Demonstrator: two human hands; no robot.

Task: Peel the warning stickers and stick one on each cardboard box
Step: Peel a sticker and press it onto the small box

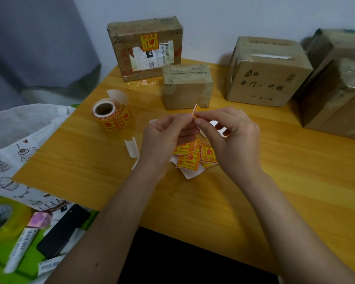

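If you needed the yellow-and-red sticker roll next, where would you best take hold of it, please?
Grip the yellow-and-red sticker roll across its printed outer band, coming from above on its near side. It lies tilted with the hollow core facing up and left, and a loose white backing tail curls behind it.

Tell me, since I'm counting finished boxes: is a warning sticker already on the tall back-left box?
Yes. A yellow-and-red warning sticker sits flat on the front of the back-left cardboard box, above its white shipping label.

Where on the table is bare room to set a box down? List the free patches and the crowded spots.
Free: the near-right table, between the right hand and the far-right boxes; also the near-left wood below the roll. Crowded: the centre, with loose stickers and backing strips under both hands, and the back edge lined with boxes.
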